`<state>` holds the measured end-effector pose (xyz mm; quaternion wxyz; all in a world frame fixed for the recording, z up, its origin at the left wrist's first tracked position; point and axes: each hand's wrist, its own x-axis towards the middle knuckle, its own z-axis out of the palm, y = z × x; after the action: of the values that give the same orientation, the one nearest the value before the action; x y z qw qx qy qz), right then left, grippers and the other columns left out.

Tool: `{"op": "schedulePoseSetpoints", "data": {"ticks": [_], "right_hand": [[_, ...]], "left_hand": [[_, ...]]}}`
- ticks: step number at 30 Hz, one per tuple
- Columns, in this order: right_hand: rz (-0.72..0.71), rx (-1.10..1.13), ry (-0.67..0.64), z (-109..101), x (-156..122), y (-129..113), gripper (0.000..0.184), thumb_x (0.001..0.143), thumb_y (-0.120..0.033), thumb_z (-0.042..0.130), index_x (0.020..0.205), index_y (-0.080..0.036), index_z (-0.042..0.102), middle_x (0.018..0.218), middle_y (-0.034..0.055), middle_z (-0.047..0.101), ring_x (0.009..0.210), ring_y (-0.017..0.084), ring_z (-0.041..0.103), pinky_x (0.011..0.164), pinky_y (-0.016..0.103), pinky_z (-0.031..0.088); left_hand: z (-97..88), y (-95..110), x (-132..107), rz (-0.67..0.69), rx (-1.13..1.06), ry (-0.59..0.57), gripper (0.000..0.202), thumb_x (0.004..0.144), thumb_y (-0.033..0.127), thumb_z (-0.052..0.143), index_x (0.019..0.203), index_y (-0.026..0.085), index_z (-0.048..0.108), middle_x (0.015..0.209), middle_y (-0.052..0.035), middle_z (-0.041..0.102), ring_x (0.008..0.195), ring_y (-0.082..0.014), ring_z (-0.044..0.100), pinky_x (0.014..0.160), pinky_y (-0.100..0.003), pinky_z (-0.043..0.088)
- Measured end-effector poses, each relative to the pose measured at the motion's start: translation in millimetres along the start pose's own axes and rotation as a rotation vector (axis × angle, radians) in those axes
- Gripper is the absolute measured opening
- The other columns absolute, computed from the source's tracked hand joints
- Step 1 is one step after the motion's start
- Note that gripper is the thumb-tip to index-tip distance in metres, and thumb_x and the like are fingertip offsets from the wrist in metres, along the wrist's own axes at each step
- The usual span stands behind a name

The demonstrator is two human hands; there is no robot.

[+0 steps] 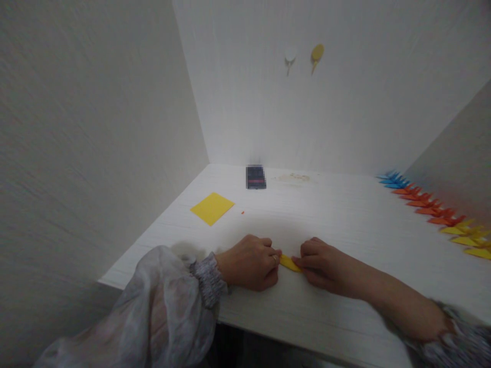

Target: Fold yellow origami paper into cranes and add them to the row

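Observation:
A narrow folded piece of yellow paper (290,263) lies between my hands near the front edge of the table. My left hand (253,262) is closed on its left end, with a ring on one finger. At the other end, the fingers of my right hand (324,266) are bent and pinch or press the paper's right tip. Both hands rest low over the tabletop, and their fingers partly hide the ends of the strip. A flat square of yellow paper (212,208) lies beyond my left hand.
Along the right side stands a row of folded paper birds: blue (394,180), orange (429,204) and yellow (468,235). A dark, blurred object (255,177) sits by the back wall, which carries two hooks (317,52). A tiny orange scrap (243,212) lies near the yellow square.

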<state>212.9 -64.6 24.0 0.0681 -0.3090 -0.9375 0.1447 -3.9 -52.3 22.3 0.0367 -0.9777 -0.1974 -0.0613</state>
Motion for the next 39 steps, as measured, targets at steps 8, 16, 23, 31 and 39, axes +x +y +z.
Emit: {"op": "schedulePoseSetpoints", "data": {"ticks": [8,16,23,31,39], "right_hand": [[0.02,-0.093,0.179,6.5,3.0,0.0,0.025,0.082,-0.02,0.041,0.095,-0.013,0.061,0.078,0.0084,0.055,0.073,0.017,0.047,0.067,0.031,0.038],[0.018,-0.062,0.089,8.1,10.3,-10.6,0.021,0.083,-0.019,0.043,0.094,-0.017,0.061,0.085,0.007,0.053,0.078,0.016,0.046,0.074,0.031,0.037],[0.014,-0.102,0.073,12.3,13.2,-5.9,0.022,0.083,-0.019,0.043,0.094,-0.018,0.062,0.084,0.0068,0.054,0.078,0.017,0.046,0.073,0.032,0.036],[-0.005,-0.129,0.084,14.2,14.8,-5.0,0.023,0.084,-0.018,0.042,0.093,-0.017,0.063,0.085,0.0066,0.055,0.077,0.016,0.046,0.073,0.032,0.035],[0.009,-0.15,0.074,12.5,15.2,-9.1,0.023,0.083,-0.016,0.042,0.087,-0.016,0.064,0.082,0.0066,0.056,0.075,0.016,0.047,0.072,0.031,0.036]], "left_hand": [[-0.8,-1.1,0.0,0.014,-0.006,0.01,0.019,0.076,0.024,0.044,0.077,0.014,0.06,0.08,-0.0046,0.063,0.066,-0.016,0.05,0.054,-0.029,0.042],[1.0,-2.3,-1.0,0.009,-0.001,0.026,0.019,0.075,0.025,0.044,0.072,0.015,0.059,0.075,-0.0021,0.064,0.063,-0.016,0.048,0.055,-0.03,0.041],[4.7,-0.8,0.3,-0.022,0.008,0.101,0.016,0.072,0.024,0.047,0.069,0.014,0.059,0.069,-0.0026,0.063,0.065,-0.0157,0.051,0.065,-0.032,0.041],[6.8,-1.5,0.5,-0.059,0.071,0.208,0.016,0.071,0.023,0.046,0.068,0.014,0.059,0.062,-0.0029,0.062,0.062,-0.0133,0.052,0.087,-0.035,0.034],[5.1,-2.3,1.8,-0.023,0.083,0.191,0.018,0.074,0.023,0.043,0.065,0.014,0.056,0.062,-0.0026,0.061,0.064,-0.0133,0.05,0.087,-0.04,0.03]]}}
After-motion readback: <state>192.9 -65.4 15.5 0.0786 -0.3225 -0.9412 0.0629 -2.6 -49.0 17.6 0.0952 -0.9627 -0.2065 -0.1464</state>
